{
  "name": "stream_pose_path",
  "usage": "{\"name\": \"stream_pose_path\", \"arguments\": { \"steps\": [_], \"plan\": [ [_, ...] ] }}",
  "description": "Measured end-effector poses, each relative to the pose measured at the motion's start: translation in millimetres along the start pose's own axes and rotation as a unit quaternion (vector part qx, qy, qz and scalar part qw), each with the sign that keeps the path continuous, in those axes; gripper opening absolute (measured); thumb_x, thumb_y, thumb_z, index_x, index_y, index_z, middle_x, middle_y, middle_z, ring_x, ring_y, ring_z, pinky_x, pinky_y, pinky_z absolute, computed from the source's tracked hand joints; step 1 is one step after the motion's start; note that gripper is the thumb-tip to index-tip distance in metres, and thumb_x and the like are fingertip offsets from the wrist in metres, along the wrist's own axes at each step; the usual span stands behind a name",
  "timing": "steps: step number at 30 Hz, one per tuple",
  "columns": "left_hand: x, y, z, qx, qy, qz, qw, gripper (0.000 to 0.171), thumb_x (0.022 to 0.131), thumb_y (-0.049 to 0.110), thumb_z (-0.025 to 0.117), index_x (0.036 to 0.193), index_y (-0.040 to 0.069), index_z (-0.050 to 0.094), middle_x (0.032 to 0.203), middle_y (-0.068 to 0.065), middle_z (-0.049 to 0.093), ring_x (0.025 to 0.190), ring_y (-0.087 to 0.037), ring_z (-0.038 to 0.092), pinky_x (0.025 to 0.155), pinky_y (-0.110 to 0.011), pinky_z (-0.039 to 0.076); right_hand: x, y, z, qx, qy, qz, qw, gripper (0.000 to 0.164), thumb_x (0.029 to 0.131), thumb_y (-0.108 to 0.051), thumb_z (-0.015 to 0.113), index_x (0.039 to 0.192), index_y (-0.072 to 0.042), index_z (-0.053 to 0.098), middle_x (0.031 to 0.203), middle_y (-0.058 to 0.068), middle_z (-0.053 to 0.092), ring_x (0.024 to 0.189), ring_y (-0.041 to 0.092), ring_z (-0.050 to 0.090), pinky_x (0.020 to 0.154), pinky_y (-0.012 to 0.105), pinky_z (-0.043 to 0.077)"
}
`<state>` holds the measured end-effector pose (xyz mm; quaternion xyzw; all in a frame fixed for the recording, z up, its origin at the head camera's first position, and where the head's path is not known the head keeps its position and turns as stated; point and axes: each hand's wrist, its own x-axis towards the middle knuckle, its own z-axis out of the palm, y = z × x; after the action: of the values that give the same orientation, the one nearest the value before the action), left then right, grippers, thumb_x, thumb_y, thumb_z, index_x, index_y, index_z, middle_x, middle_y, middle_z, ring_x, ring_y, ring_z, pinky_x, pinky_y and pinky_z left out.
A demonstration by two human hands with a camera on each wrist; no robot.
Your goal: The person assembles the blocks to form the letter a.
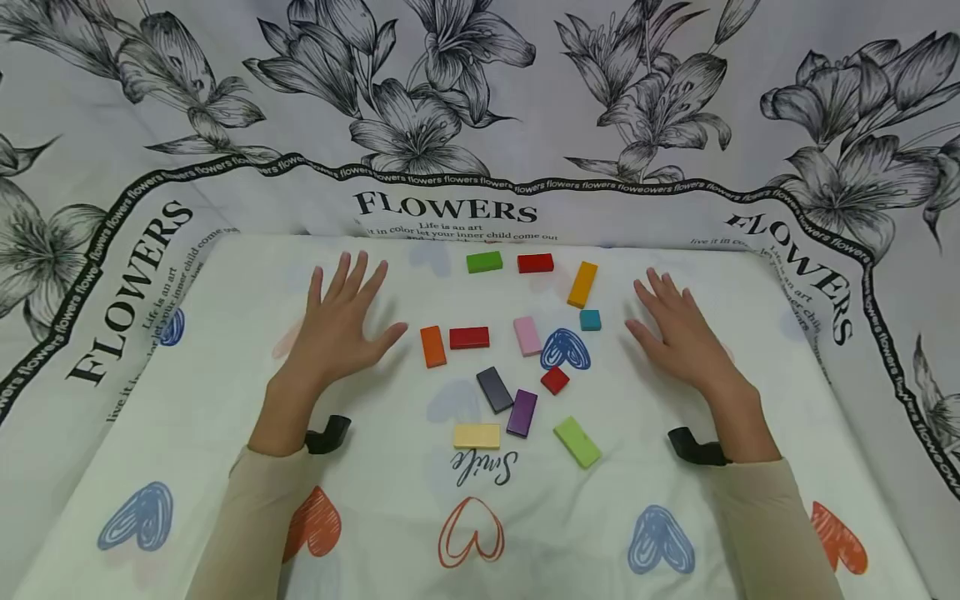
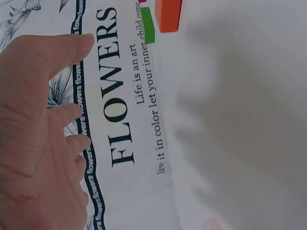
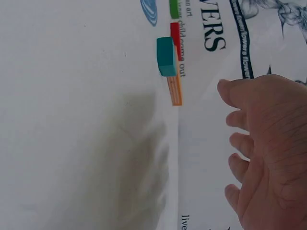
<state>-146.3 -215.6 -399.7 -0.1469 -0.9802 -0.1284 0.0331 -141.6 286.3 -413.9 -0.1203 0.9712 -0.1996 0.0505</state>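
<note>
Several coloured blocks lie scattered on the white cloth between the two hands. My left hand [image 1: 333,333], fingers spread, hovers left of the orange block [image 1: 432,347] and holds nothing. On the other side my right hand [image 1: 678,337] is also spread, nearest the small teal block [image 1: 590,320]; that teal block [image 3: 166,56] also shows in the right wrist view. Farther back lie a green block [image 1: 483,262], a red block [image 1: 535,263] and a yellow-orange block [image 1: 582,284]. Closer in are a pink block [image 1: 527,336], a purple block [image 1: 522,413] and a lime block [image 1: 577,442].
A dark grey block [image 1: 495,390], a pale yellow block [image 1: 477,436], a long red block [image 1: 468,337] and a small red block [image 1: 555,380] lie among the others. The cloth [image 1: 390,533] carries printed hearts. Behind it rises a flower-printed fabric [image 1: 540,117].
</note>
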Motion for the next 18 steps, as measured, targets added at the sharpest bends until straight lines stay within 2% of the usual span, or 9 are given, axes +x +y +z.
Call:
{"name": "stream_pose_path", "arguments": {
  "steps": [5,9,12,18],
  "plan": [
    [8.2,9.1,4.7,-0.012,-0.017,0.012,0.9997,0.090,0.099,0.062,0.058,0.171,0.024,0.019,0.180,-0.011,0.010,0.169,-0.034,-0.001,0.134,-0.062,-0.009,-3,-3,-1,0.016,0.010,-0.011,1.000,0.064,0.110,-0.036,0.054,0.165,-0.009,0.035,0.178,0.012,0.019,0.167,0.036,0.012,0.137,0.054,0.007],
    [16.6,19.4,8.8,-0.025,-0.019,0.038,0.9988,0.086,0.100,0.055,0.059,0.170,0.024,0.022,0.179,-0.011,0.014,0.169,-0.034,0.003,0.134,-0.063,-0.005,-7,-7,-1,0.026,0.010,-0.020,0.999,0.058,0.109,-0.028,0.058,0.162,-0.008,0.042,0.175,0.014,0.029,0.165,0.039,0.022,0.135,0.059,0.016],
    [28.8,30.8,12.6,-0.034,-0.022,0.065,0.9970,0.081,0.102,0.050,0.060,0.170,0.024,0.025,0.179,-0.010,0.017,0.169,-0.033,0.006,0.135,-0.061,-0.002,-9,-13,-3,0.028,0.007,-0.019,0.999,0.056,0.109,-0.026,0.059,0.160,-0.008,0.045,0.173,0.014,0.035,0.162,0.041,0.029,0.130,0.064,0.025],
    [58.8,57.7,17.7,-0.045,-0.041,0.118,0.9912,0.072,0.104,0.042,0.060,0.167,0.019,0.034,0.178,-0.009,0.024,0.168,-0.031,0.012,0.137,-0.055,0.003,-6,-24,3,0.035,0.001,-0.017,0.999,0.053,0.108,-0.026,0.060,0.157,-0.008,0.050,0.168,0.014,0.043,0.156,0.041,0.040,0.125,0.064,0.036]
  ]
}}
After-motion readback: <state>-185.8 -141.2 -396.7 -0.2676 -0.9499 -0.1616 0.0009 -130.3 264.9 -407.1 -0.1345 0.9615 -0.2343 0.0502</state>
